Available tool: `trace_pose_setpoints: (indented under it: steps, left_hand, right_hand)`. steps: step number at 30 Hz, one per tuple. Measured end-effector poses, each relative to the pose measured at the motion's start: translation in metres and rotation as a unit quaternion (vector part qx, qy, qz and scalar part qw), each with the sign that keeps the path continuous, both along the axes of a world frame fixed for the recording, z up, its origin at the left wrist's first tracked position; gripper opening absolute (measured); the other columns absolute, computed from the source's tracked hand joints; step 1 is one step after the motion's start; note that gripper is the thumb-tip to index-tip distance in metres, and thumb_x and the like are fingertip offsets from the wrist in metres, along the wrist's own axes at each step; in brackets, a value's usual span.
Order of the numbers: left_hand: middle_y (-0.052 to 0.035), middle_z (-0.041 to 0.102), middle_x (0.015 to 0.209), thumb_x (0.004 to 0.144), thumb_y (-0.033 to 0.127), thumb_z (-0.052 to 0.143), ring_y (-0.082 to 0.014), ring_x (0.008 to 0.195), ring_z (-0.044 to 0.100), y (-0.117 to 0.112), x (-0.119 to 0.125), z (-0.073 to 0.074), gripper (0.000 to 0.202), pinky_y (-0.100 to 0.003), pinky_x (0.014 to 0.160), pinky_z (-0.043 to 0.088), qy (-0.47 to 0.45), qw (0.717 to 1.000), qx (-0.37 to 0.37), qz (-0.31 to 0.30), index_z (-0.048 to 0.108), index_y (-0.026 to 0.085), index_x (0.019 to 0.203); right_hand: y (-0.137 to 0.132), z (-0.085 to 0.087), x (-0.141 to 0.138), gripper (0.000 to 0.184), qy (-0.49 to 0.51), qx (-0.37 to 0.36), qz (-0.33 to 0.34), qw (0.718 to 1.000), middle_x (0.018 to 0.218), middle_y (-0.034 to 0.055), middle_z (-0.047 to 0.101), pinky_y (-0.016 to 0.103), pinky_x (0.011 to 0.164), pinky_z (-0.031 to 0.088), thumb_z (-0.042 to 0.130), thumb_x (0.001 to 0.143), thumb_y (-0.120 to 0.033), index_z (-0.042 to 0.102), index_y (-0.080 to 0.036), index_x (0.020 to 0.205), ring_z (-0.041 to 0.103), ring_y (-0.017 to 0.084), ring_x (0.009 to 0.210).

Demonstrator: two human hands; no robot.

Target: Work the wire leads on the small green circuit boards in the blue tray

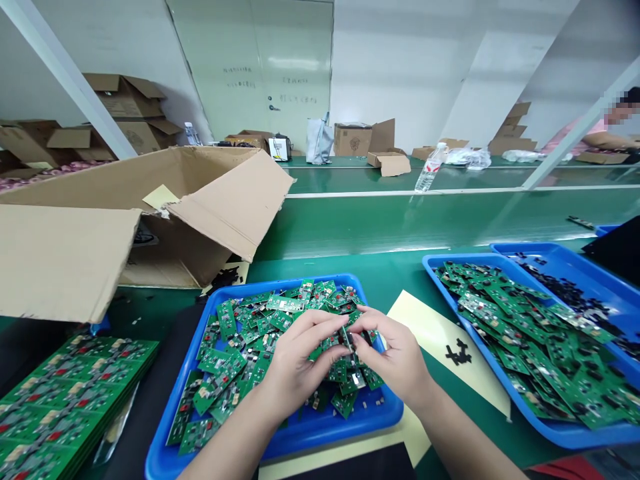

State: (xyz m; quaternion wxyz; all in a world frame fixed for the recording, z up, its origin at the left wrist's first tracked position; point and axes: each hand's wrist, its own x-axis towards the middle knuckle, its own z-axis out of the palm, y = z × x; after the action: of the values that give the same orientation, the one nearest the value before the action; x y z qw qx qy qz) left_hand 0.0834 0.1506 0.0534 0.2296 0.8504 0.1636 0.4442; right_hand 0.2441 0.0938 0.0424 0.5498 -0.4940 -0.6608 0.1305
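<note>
My left hand and my right hand meet over a blue tray heaped with several small green circuit boards. Both hands have their fingers curled and pinch one small circuit board between them, just above the pile. What is on that board is too small to tell.
A second blue tray of green boards lies to the right, with a third tray of black parts behind it. A large open cardboard box sits left. Green panel boards are stacked bottom left. Small black parts rest on a yellow sheet. A person works far right.
</note>
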Motion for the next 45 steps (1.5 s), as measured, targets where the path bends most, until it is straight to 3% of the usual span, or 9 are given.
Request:
trace_pose_setpoints:
  steps: [7,11,18,24,29,34,38,45]
  left_hand:
    - [-0.0045,0.06,0.1,0.086,0.014,0.057,-0.0152,0.089,0.06,0.0,-0.001,0.0,0.051,-0.029,0.078,0.053,0.031,0.998,-0.041,-0.048,0.045,0.031,0.132]
    - [-0.007,0.057,0.105,0.09,0.01,0.045,-0.0163,0.096,0.056,-0.002,0.0,0.0,0.052,-0.031,0.083,0.051,0.071,0.991,-0.082,-0.077,0.038,0.029,0.137]
    - [-0.0071,0.058,0.1,0.093,0.011,0.034,-0.0163,0.092,0.057,-0.005,0.005,0.002,0.046,-0.03,0.082,0.05,0.071,0.988,-0.129,-0.048,0.042,0.027,0.135]
    - [-0.0067,0.059,0.095,0.095,0.018,0.033,-0.0166,0.085,0.058,-0.008,0.005,0.002,0.038,-0.03,0.077,0.05,0.049,0.981,-0.186,-0.031,0.051,0.023,0.128]
    - [-0.0011,0.057,0.067,0.096,0.022,0.031,-0.0169,0.071,0.056,-0.008,0.007,0.0,0.035,-0.03,0.073,0.047,0.055,0.976,-0.208,-0.021,0.055,0.02,0.122]
    - [0.0004,0.05,0.065,0.096,0.025,0.031,-0.015,0.064,0.051,-0.008,0.007,0.004,0.029,-0.027,0.065,0.044,0.083,0.969,-0.231,-0.012,0.059,0.019,0.098]
    - [0.0018,0.047,0.061,0.096,0.03,0.029,-0.0142,0.06,0.046,-0.007,0.006,0.014,0.034,-0.026,0.064,0.041,0.147,0.949,-0.277,-0.039,0.051,0.02,0.073]
    - [0.005,0.043,0.054,0.095,0.037,0.029,-0.0116,0.052,0.042,-0.005,0.004,0.021,0.036,-0.023,0.056,0.037,0.223,0.886,-0.395,-0.101,0.05,0.019,0.071]
  right_hand:
    - [0.002,0.0,0.004,0.012,-0.073,0.083,-0.038,0.993,0.069,-0.0022,0.061,0.042,0.094,0.046,0.051,0.086,-0.011,0.055,-0.022,0.084,0.06,0.013,0.065]
    - [0.003,-0.002,0.005,0.012,-0.113,0.113,-0.062,0.985,0.075,0.0011,0.063,0.045,0.093,0.045,0.051,0.085,-0.008,0.055,-0.02,0.086,0.061,0.014,0.072]
    - [0.005,-0.005,0.004,0.013,-0.138,0.131,-0.095,0.977,0.076,0.0018,0.064,0.047,0.092,0.045,0.052,0.085,-0.008,0.055,-0.02,0.087,0.062,0.015,0.073]
    - [0.004,-0.005,0.0,0.012,-0.117,0.12,-0.097,0.981,0.072,0.0004,0.064,0.047,0.091,0.046,0.051,0.086,-0.012,0.058,-0.021,0.083,0.062,0.015,0.068]
    - [0.003,-0.006,-0.001,0.012,-0.13,0.132,-0.12,0.975,0.073,0.0006,0.064,0.046,0.09,0.046,0.053,0.085,-0.01,0.057,-0.021,0.083,0.063,0.015,0.069]
    - [0.004,-0.005,0.003,0.015,-0.149,0.126,-0.096,0.976,0.078,0.0021,0.066,0.048,0.095,0.043,0.05,0.088,-0.008,0.058,-0.02,0.088,0.063,0.015,0.072]
    - [0.005,-0.004,0.007,0.017,-0.151,0.128,-0.086,0.976,0.078,0.0018,0.066,0.05,0.097,0.042,0.048,0.089,-0.007,0.059,-0.021,0.087,0.063,0.015,0.073]
    - [0.006,-0.005,0.012,0.018,-0.156,0.14,-0.015,0.978,0.075,0.0017,0.062,0.048,0.096,0.045,0.046,0.088,-0.005,0.057,-0.02,0.087,0.061,0.015,0.074]
